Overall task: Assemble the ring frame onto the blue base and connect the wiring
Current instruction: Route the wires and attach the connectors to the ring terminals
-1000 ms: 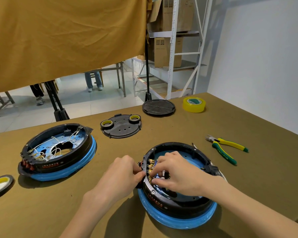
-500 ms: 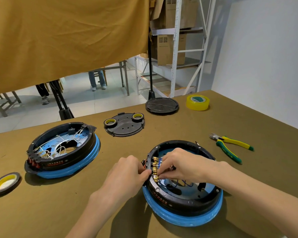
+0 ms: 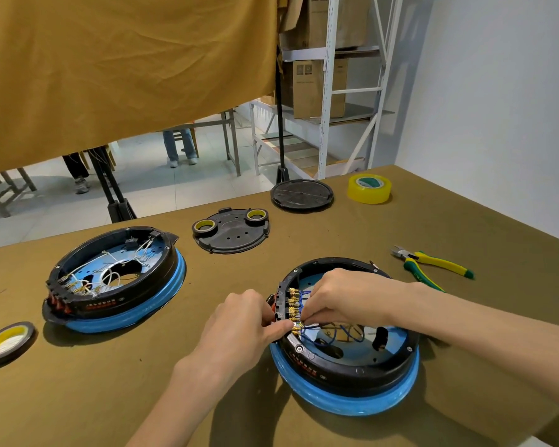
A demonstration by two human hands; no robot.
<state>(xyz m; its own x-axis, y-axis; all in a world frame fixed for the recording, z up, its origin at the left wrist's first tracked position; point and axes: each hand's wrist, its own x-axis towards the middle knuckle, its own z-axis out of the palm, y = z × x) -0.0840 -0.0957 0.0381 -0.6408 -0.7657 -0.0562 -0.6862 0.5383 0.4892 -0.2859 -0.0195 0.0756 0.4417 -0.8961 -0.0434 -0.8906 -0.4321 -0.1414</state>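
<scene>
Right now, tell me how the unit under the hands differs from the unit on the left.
1. The near unit has blue wires at its gold terminals; the left unit has white wires looped across its inside.
2. The left hand and right hand work at the near unit's terminals; nothing touches the left unit.
3. The left unit lies farther from the camera.

Both are black ring frames seated on blue bases.

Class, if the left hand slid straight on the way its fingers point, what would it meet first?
The left hand points right; it would likely meet the brass terminals on the black ring frame, its fingertips seemingly already there.
</scene>
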